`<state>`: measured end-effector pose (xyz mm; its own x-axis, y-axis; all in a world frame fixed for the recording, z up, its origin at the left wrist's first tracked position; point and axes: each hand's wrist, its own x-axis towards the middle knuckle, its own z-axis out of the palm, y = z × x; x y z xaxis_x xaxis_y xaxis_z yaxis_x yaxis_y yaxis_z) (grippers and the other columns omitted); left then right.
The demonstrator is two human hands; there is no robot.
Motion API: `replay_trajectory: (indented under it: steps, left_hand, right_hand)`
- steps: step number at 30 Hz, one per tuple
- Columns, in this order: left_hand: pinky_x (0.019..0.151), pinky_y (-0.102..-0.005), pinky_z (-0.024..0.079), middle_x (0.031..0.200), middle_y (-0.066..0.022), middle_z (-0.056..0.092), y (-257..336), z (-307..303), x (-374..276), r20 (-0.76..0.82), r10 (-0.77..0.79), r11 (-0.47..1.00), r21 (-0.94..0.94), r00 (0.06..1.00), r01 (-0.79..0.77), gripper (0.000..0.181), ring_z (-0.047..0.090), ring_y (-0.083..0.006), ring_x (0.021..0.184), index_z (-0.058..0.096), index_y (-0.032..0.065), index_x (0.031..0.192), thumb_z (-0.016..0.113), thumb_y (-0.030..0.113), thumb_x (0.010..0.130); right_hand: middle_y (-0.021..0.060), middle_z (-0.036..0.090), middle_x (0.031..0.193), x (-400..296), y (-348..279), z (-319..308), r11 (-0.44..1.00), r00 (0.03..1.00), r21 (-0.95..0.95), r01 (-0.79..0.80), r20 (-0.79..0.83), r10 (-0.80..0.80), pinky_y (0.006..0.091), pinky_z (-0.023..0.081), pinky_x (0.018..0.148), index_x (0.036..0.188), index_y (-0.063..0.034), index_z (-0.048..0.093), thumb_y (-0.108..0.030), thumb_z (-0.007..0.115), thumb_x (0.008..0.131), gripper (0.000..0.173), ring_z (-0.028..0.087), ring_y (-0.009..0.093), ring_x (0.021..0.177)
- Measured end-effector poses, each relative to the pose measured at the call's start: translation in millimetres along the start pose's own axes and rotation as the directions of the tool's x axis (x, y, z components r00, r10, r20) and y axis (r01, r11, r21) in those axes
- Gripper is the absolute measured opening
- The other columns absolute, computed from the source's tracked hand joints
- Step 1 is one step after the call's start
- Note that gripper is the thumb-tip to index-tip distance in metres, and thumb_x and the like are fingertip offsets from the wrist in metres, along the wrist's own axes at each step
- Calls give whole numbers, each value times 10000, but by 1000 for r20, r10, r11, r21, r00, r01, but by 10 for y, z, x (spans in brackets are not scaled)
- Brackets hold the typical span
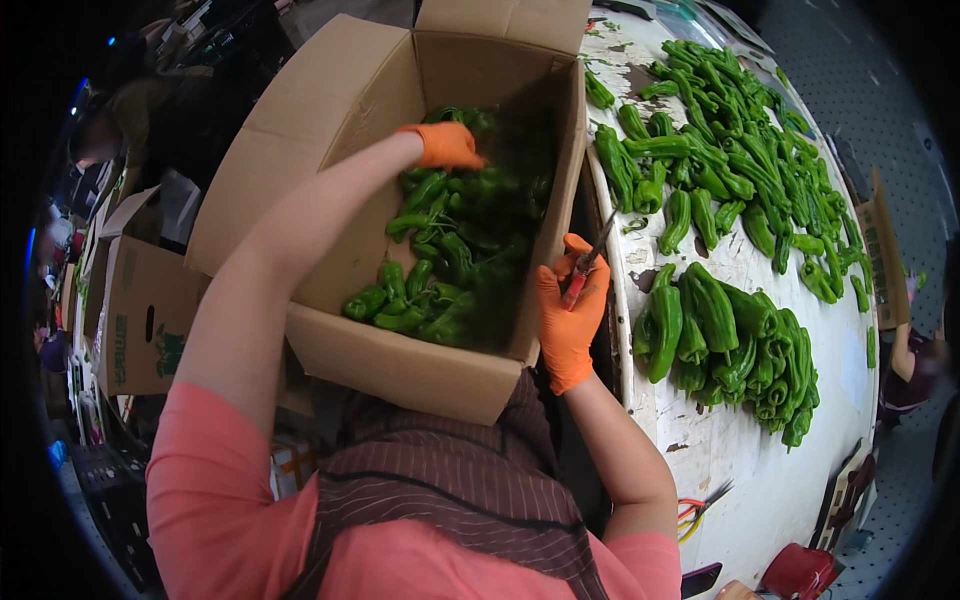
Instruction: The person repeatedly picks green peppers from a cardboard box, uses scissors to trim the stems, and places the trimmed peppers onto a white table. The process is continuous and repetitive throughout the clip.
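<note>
A deep cardboard box [405, 371] stands open before me, with long green peppers [450, 255] over its bottom. Inside it, my left hand [448, 146] in an orange glove reaches over the peppers at the far end; its fingers are blurred and partly curled, so whether they hold a pepper is unclear. By the box's right wall, my orange-gloved right hand [571, 330] grips red-handled snips [577, 285], blades pointing up and away. Beside that hand, a stacked bunch of green peppers [739, 345] lies on a worn white table [757, 487].
A larger loose pile of peppers [750, 161] covers the table's far part. Nearer lie scissors [699, 512] with red and yellow handles, a phone [701, 580] and a red container [799, 570]. Another carton [150, 315] stands left. People work at left [139, 112] and right [911, 375].
</note>
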<state>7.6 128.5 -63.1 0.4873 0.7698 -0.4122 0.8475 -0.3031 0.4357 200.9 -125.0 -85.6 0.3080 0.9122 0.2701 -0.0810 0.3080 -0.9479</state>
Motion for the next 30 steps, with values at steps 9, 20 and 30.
replay_trajectory:
  steps: [9,20,30]
  left_hand:
    - [818,-434,478,993,-210,641,99,1148,353,-134,193,973,152,972,-172,343,601,-377,942,630,19,1023,589,264,787]
    - [904,-413,470,1137,-272,595,480,1117,1464,-106,-321,823,-522,941,222,429,582,-374,1086,623,-61,1076,602,276,811]
    - [729,-359,543,969,-162,679,448,969,1253,-22,-184,924,-344,983,165,394,673,-286,844,679,15,1009,700,285,723]
  right_hand:
    - [-10,432,860,16,-74,10,992,1000,-126,-1,-20,-2,173,355,677,1235,-39,471,88,641,763,517,396,64,740]
    - [7,427,861,31,-109,20,990,998,-129,-55,-29,52,203,364,733,1231,-30,464,91,622,754,517,401,91,778]
    - [5,433,873,37,-100,29,988,1000,-156,-20,-7,19,189,366,716,1232,-30,463,108,613,751,522,404,82,774]
